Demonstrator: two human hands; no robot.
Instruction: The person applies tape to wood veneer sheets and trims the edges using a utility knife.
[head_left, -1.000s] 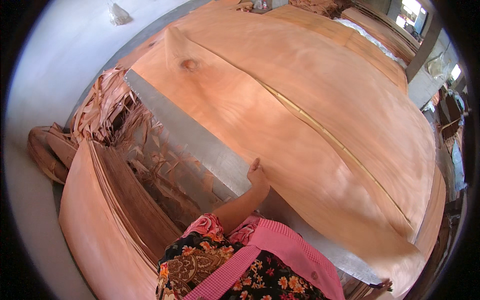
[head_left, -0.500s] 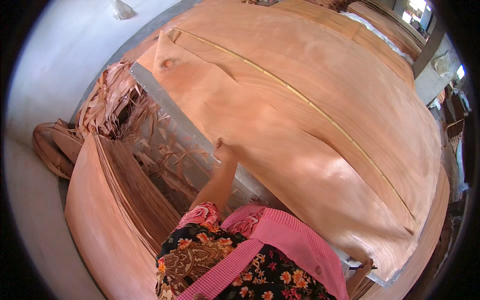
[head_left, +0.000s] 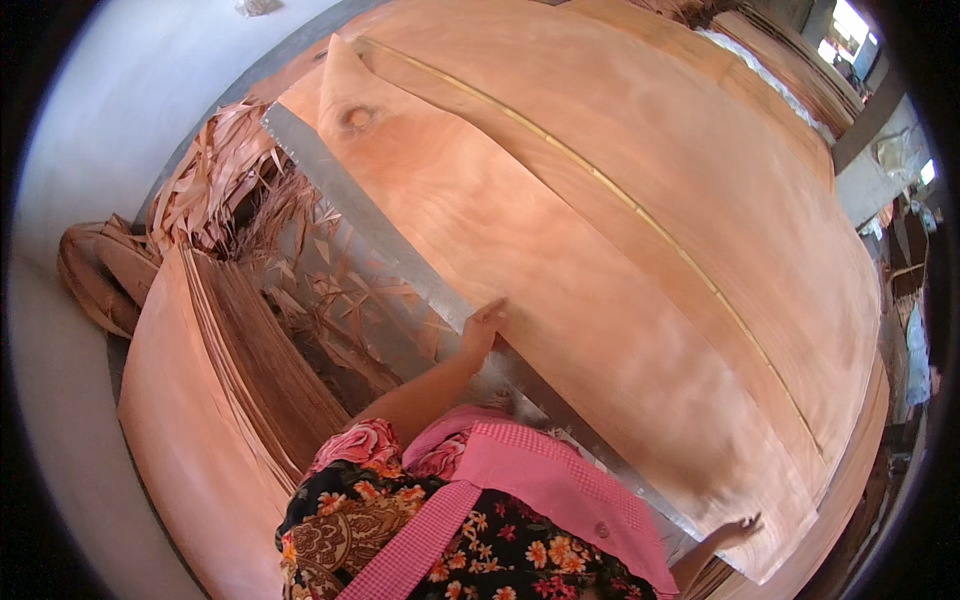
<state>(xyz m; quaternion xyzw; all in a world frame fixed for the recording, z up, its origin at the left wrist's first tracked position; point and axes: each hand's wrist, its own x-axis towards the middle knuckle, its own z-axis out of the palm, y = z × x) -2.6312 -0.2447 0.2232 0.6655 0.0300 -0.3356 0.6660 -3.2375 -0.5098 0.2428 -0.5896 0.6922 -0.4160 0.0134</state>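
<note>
A large, thin, reddish-tan wood veneer sheet (head_left: 560, 290) lies in front of me, with a dark knot near its far left end. That far left corner curls up. My left hand (head_left: 486, 325) rests on the near edge of the sheet, beside the metal table edge (head_left: 370, 225), its fingers stretched out over the wood. At the near right corner, my right hand (head_left: 738, 532) touches the sheet; its fingers are small in view, and whether they hold anything is unclear. A long, thin yellow stick (head_left: 640, 210) lies across the veneer beyond the sheet.
A stack of veneer sheets (head_left: 200, 370) stands on edge at my left. Torn veneer strips (head_left: 205, 190) heap behind it, and more scraps lie beside the table. A pale wall (head_left: 90, 150) closes the left side. More stacked veneer (head_left: 790, 60) is at the far right.
My left hand has moved right and flattened onto the sheet. The upper sheet now lies flatter, with its far edge more distinct. The dark tool seen in my right hand no longer shows clearly.
</note>
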